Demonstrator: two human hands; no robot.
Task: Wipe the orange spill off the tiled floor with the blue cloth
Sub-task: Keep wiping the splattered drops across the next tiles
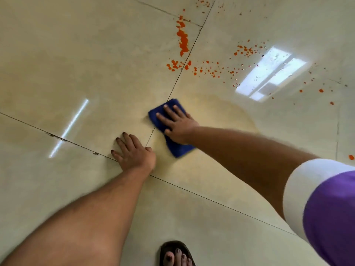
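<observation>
Currently mid-wipe. Right hand (177, 124) lies flat on the cloth (173, 131), fingers spread and extended, pressing down rather than gripping; palm and fingers cover the cloth's middle, blue showing at its 12 and 6 o'clock ends. Cloth sits on the floor (57, 54) just right of a grout line, at the left edge of a pale yellowish smeared patch (226, 110), judged to be thinned residue.

Left hand (132, 150) is planted palm-down on bare tile at 8 o'clock from the cloth, just beside it, not touching. Fingers splayed, holding nothing; judged a brace for body weight.

Spill (183, 39): heaviest streak at 12 o'clock from the cloth, well apart. Droplets scatter from 12 through 3 o'clock, with a lone spot at the far right edge. None looks touched.

Judgement: early to middle of task; bulk of the orange is not yet reached.

Next move calls for pushing the cloth toward 12 o'clock onto the thick streak, keeping flat pressure, then sweeping toward 2 o'clock. Risk: smearing pigment wider, or into the grout.

Containers: none in view.

Sandalled foot (176, 254) at bottom edge.
</observation>
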